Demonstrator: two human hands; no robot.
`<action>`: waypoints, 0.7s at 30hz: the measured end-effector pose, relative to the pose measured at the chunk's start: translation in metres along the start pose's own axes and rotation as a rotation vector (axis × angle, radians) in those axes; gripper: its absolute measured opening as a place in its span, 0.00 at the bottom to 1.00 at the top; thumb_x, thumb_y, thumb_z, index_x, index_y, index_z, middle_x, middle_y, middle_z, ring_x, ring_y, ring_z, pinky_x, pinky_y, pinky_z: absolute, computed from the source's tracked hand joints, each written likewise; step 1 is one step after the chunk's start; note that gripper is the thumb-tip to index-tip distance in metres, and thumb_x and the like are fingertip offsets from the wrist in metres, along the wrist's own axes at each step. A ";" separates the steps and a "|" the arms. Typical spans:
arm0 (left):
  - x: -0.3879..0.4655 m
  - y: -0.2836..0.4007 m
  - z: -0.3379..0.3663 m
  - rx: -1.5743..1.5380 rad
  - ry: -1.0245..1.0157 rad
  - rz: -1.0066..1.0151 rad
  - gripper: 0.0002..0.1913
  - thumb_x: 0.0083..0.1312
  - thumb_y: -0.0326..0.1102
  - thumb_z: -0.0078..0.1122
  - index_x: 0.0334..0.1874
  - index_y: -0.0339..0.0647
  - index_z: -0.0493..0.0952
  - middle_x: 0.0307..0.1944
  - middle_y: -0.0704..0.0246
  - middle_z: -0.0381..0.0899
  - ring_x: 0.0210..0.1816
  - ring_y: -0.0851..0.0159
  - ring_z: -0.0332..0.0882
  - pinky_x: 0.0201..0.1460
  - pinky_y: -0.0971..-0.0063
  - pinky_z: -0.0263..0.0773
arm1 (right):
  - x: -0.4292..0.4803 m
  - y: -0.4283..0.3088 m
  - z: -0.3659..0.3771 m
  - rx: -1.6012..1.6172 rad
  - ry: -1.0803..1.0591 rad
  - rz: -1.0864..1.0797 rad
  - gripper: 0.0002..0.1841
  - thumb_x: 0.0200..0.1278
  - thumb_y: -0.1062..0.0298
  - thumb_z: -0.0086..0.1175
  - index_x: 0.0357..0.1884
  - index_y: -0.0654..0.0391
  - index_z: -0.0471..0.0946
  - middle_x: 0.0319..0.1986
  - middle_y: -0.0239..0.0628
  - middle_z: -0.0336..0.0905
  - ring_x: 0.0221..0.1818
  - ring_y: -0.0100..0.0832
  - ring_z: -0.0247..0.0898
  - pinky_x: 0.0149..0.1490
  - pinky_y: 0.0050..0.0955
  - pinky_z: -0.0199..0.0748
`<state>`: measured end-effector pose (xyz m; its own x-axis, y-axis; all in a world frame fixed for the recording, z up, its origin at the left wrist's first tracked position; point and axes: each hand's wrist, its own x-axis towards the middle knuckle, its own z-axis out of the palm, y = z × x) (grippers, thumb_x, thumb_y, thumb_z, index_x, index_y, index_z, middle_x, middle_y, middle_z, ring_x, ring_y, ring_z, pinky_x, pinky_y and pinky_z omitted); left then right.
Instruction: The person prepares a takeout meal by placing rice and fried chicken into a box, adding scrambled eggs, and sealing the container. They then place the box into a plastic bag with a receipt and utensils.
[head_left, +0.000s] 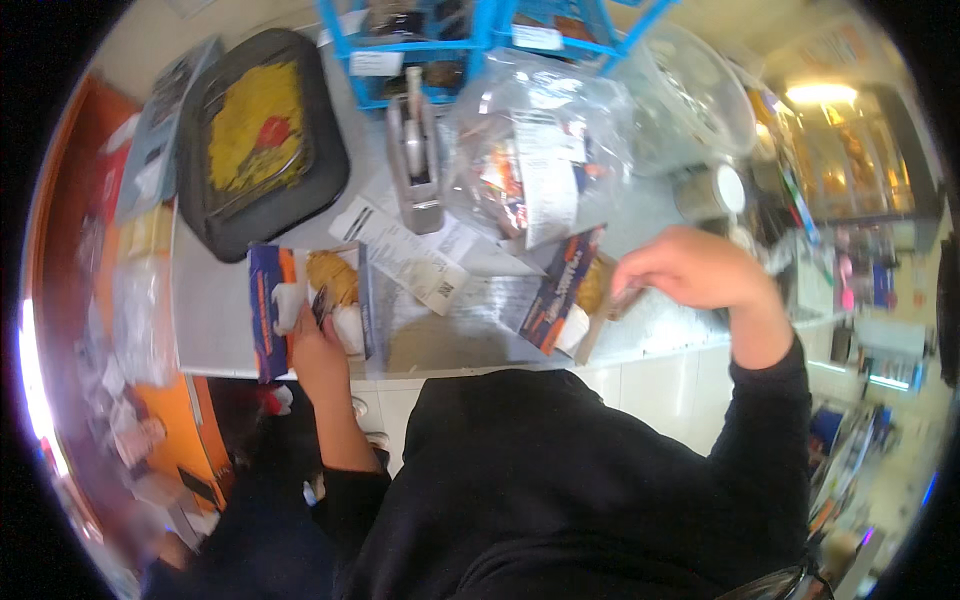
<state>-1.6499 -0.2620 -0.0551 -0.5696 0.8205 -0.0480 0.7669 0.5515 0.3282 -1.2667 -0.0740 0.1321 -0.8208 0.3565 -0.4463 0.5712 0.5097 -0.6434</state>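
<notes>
My left hand (319, 349) reaches into an open blue and orange cardboard food box (268, 311). Its fingers pinch a small dark item (321, 301), too blurred to name. Golden-brown food (334, 276) and a white paper piece (349, 330) lie inside that box. To the right stands a second open box (559, 296), tilted on the counter, also with browned food (590, 289) and a white piece (573, 328). My right hand (682, 268) is bent over this box's right edge, fingertips close to its side flap; blur hides whether they grip it.
Behind the boxes are printed receipts (405, 255), a tape dispenser (415, 165) and a clear bag of packages (540, 150). A black tray of yellow food (259, 135) stands at left, blue baskets (420, 49) at the back. Another person in dark clothing (255, 502) is close at lower left.
</notes>
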 end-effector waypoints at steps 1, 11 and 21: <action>-0.006 0.004 -0.006 -0.009 0.020 0.051 0.20 0.68 0.35 0.52 0.60 0.35 0.71 0.57 0.52 0.74 0.56 0.47 0.73 0.58 0.62 0.69 | 0.000 0.008 0.024 -0.044 0.052 0.062 0.14 0.55 0.78 0.49 0.39 0.50 0.81 0.36 0.37 0.82 0.40 0.38 0.78 0.45 0.36 0.74; -0.061 0.098 -0.032 -0.366 0.280 0.739 0.14 0.62 0.22 0.55 0.50 0.33 0.77 0.48 0.55 0.80 0.49 0.51 0.78 0.53 0.65 0.72 | -0.008 0.057 0.215 -0.310 0.734 0.072 0.23 0.51 0.80 0.54 0.49 0.44 0.80 0.56 0.27 0.75 0.65 0.42 0.60 0.64 0.47 0.55; -0.272 0.302 0.075 -0.645 -0.198 1.543 0.16 0.50 0.17 0.58 0.40 0.40 0.81 0.38 0.62 0.82 0.37 0.57 0.81 0.40 0.68 0.77 | -0.281 0.085 0.392 0.064 1.228 0.478 0.16 0.60 0.76 0.52 0.48 0.47 0.79 0.52 0.30 0.76 0.58 0.38 0.67 0.59 0.39 0.60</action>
<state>-1.2417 -0.3072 -0.0142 0.6267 0.5300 0.5713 0.2672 -0.8348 0.4814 -0.9886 -0.4381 -0.0413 0.0164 0.9811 0.1929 0.7734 0.1098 -0.6244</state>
